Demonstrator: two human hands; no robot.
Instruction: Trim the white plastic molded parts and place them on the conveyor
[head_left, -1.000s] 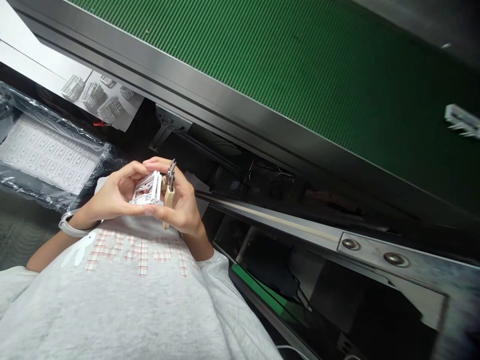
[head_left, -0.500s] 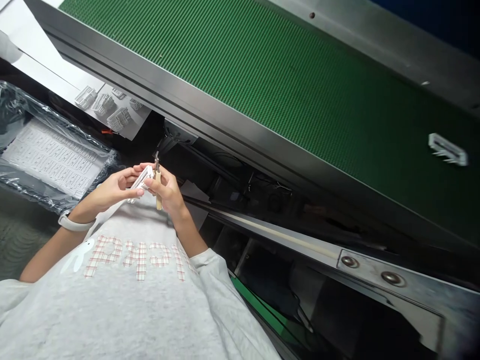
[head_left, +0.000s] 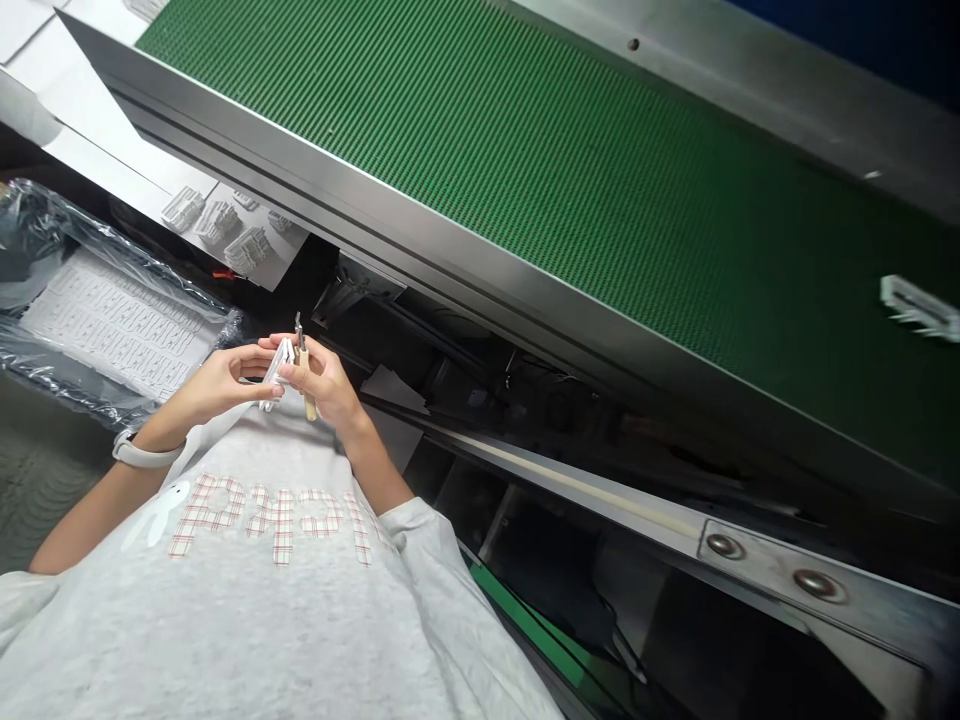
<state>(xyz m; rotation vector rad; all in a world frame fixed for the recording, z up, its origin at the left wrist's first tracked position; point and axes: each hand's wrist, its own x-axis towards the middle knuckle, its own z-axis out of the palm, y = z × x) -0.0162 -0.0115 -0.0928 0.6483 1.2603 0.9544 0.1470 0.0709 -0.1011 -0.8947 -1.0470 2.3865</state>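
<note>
Two bare hands are held close together in front of the torso (head_left: 292,620). At the left of the grip, the left hand (head_left: 211,388) is curved, its fingers arched on the far side, its thumb extended on the near side. At the right, the right hand (head_left: 326,388) is curled closed, its thumb pointed leftward. Both forearms, the left (head_left: 94,505) and right (head_left: 376,465), are angled inward.

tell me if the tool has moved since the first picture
Yes: leftward in the view; the tool now appears nearer the right end of the bin.
</note>
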